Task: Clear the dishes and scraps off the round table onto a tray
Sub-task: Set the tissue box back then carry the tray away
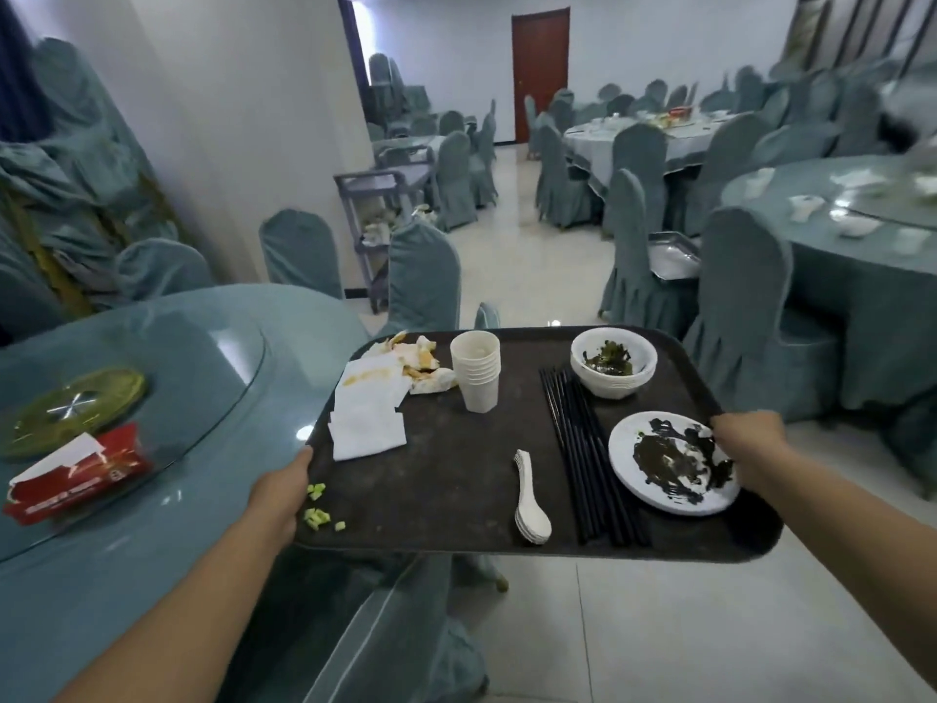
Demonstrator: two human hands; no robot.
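Both hands grip the dark tray (pixel 456 474), left hand (pixel 281 494) on its left rim and right hand (pixel 745 438) on its right, beside the round worktop (pixel 76 575). On it are stacked paper cups (pixel 475 370), nested bowls (pixel 613 362) holding greens, a sauce-smeared plate (pixel 672 469), black chopsticks (pixel 588 459), spoons (pixel 530 499) and napkins (pixel 367 413). A red packet (pixel 76 471) lies on the worktop — covered chairs (pixel 423 276) stand around it.

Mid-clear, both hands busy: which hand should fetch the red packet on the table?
Left, probably. The left hand grips the tray edge nearest the red packet on the round table; the right hand grips the opposite edge.
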